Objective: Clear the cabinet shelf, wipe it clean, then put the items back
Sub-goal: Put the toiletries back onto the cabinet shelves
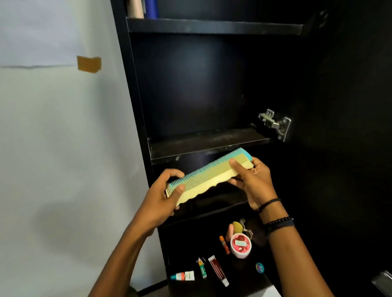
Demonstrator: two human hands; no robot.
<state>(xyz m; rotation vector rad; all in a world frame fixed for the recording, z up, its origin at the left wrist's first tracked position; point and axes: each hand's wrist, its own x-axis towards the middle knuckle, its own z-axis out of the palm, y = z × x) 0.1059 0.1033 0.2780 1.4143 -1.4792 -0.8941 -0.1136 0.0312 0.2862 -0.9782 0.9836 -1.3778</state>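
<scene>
Yellow/teal comb point(210, 176) in L hand point(162, 200) + R hand point(253, 183), just below dusty shelf point(203, 142)

1. we find the comb point(208, 176) in front of the cabinet shelf point(203, 142), just below its front edge, with the left hand point(164, 194) at its left end and the right hand point(251, 179) at its right end.
2. a hinge point(275, 123) sits at the cabinet shelf's right end.
3. on the lower shelf point(194, 244) beneath, we see a round tin point(240, 245) to the right, and three tubes point(218, 270) nearer us, to its left.
4. the wall point(57, 153) lies left of both shelves.

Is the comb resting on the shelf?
No, the left hand and right hand hold the comb by its ends, below the shelf.
</scene>
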